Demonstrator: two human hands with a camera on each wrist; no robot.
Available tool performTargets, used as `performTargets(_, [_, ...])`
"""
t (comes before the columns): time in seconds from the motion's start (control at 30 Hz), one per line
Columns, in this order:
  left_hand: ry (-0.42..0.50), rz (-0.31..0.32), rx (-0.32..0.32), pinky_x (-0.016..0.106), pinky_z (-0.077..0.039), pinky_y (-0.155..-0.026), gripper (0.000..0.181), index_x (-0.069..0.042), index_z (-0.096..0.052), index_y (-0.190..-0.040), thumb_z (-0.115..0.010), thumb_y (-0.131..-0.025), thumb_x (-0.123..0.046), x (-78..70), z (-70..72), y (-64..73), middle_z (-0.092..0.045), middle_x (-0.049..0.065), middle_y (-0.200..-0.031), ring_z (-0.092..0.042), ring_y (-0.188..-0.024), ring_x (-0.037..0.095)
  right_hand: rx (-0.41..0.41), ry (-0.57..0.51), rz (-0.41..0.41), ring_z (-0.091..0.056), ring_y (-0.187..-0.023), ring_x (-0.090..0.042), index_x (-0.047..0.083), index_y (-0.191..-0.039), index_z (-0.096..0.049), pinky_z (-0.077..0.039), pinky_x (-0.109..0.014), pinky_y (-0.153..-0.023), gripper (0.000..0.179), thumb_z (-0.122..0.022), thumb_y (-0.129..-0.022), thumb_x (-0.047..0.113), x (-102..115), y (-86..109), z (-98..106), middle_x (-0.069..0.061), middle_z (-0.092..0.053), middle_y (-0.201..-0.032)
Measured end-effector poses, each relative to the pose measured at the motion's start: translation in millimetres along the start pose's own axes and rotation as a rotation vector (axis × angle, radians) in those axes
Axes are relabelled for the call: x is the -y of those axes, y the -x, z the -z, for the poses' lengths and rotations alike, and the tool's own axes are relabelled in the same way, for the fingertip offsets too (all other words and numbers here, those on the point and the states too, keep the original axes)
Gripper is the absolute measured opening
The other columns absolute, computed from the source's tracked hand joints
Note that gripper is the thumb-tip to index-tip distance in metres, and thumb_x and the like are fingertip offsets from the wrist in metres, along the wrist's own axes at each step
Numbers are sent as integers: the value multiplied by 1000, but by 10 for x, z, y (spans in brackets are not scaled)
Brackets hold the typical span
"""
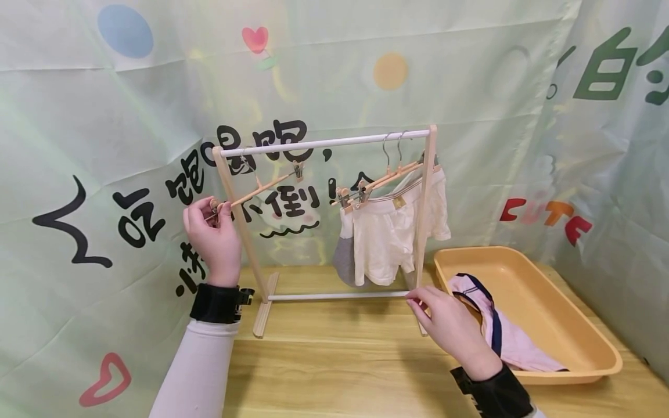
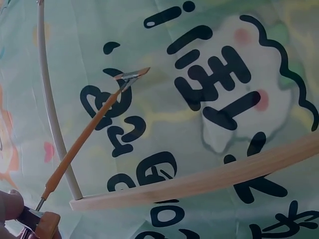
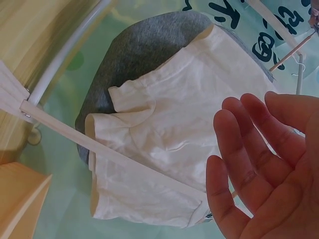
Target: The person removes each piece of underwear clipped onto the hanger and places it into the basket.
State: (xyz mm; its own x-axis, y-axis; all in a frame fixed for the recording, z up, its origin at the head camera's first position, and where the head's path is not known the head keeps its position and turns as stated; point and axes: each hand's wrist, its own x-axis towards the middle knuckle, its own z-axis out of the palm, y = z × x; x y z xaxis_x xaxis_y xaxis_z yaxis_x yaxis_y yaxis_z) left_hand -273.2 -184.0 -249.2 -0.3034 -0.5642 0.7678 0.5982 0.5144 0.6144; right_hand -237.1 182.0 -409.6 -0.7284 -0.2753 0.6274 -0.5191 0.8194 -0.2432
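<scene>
In the head view my left hand (image 1: 211, 232) pinches the near clip of a bare wooden clip hanger (image 1: 263, 188), just outside the rack's left post. That clip (image 2: 47, 225) shows between thumb and finger in the left wrist view; the hanger's other clip (image 2: 132, 75) points away, gripping nothing. My right hand (image 1: 455, 325) hovers in front of the right post, its fingers loosely bent around nothing. Cream shorts (image 3: 164, 124) hang from clip hangers at the rack's right end, a grey and white garment (image 1: 344, 255) behind them.
The small drying rack (image 1: 324, 144) stands on a wooden table (image 1: 313, 371). An orange tray (image 1: 569, 302) at the right holds a pink garment with navy trim (image 1: 522, 342). A printed cloth backdrop (image 1: 324, 69) rises close behind and at both sides.
</scene>
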Motion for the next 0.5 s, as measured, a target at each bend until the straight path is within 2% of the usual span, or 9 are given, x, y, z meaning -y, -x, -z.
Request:
performTargets(0.2, [-28,28,-27,14,-45,-69,27,12,-56,-105,-67,-85,-3,31,-9,12,-53,16,-97,-53,-80,16,6,-1,1,-55,-65,-5,17,-94,-70,-52,-30,-54,8,-68,-87,20,0,2,-1,5,-66,-82])
performTargets(0.27, [-29,29,-28,15,-46,-69,27,12,-56,-104,-67,-85,-3,55,-6,13,-53,17,-97,-54,-81,17,9,-3,-2,-55,-65,-5,16,-94,-70,-52,-31,-54,9,-68,-87,20,-2,4,-2,4,-66,-83])
performTargets(0.5, [-51,34,-33,18,-51,-73,31,5,-58,-105,-69,-86,-16,477,-1,-73,-53,4,-97,-56,-84,12,15,-10,-13,-54,-65,-6,17,-95,-70,-52,-31,-54,9,-67,-87,22,4,4,-7,4,-67,-84])
